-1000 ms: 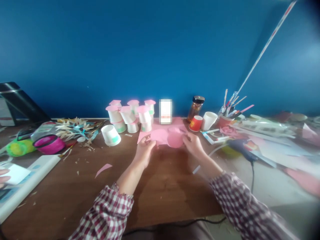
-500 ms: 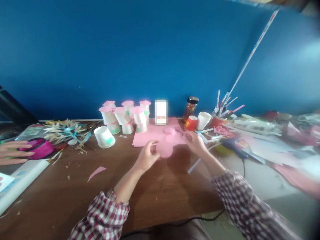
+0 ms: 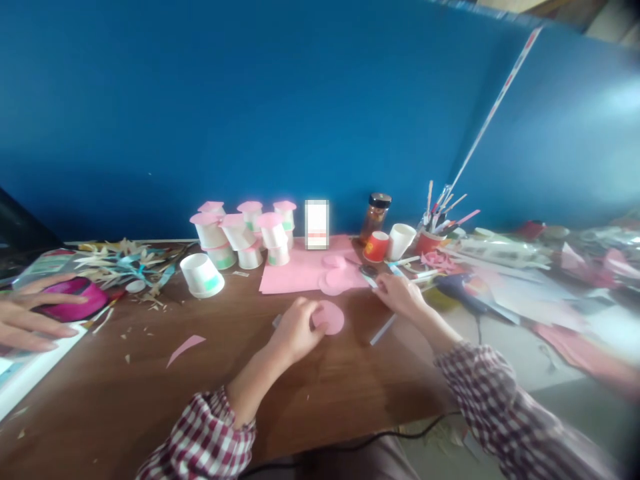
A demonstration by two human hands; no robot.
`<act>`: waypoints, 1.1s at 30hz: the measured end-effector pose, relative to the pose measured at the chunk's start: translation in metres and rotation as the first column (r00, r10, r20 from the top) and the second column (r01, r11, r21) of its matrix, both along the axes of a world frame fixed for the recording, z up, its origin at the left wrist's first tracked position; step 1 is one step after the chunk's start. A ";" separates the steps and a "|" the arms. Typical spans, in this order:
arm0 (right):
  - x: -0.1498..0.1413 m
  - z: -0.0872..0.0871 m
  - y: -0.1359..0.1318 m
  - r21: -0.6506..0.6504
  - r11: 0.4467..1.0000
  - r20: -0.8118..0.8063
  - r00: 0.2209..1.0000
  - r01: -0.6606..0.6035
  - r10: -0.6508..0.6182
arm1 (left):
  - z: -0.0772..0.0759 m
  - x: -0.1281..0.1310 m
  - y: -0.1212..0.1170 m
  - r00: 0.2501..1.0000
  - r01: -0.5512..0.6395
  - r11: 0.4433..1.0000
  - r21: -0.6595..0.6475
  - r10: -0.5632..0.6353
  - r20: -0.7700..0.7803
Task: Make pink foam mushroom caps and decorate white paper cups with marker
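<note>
My left hand [image 3: 300,330], its fingers closed, pinches a round pink paper disc [image 3: 330,318] just above the brown table. My right hand [image 3: 400,293] rests farther back, fingers bent together. Its fingertips are at a small dark tool with a pale metallic part [image 3: 369,271]; its kind is unclear. What those fingers hold, if anything, is hidden. Between the hands, more pink paper discs [image 3: 331,281] lie on a stack of pink sheets [image 3: 287,275]. A narrow pale strip [image 3: 383,330] lies on the table below my right hand.
White paper cups with pink tops [image 3: 235,232] stand stacked behind; one white cup [image 3: 202,275] stands apart. A red cup [image 3: 376,247], white cup [image 3: 401,241], jar [image 3: 376,217] and brush holder [image 3: 431,241] are right. At left, another person's hand [image 3: 35,310] touches a magenta-black object [image 3: 75,300].
My left hand has drawn one pink disc toward me, off the pink sheets. My right hand has shifted slightly back from the dark tool. The other person's hand has moved inward.
</note>
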State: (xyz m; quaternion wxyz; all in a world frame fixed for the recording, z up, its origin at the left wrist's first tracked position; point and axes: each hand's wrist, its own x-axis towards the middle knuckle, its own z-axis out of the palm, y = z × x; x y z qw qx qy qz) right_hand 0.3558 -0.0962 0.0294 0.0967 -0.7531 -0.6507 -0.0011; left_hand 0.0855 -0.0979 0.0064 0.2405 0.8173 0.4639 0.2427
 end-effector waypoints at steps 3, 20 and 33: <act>-0.002 -0.003 0.002 -0.019 1.000 0.029 1.000 0.000 0.001 | 0.000 -0.001 0.001 0.999 -0.016 0.999 0.051 0.018 -0.046; -0.022 0.008 -0.007 0.039 0.991 0.022 0.991 -0.129 0.128 | 0.023 -0.027 0.023 0.878 -0.387 0.887 0.251 0.272 0.395; -0.183 0.014 -0.019 0.039 0.712 0.073 0.712 -0.701 0.698 | 0.006 -0.045 0.044 0.742 -0.535 0.822 0.194 0.348 0.573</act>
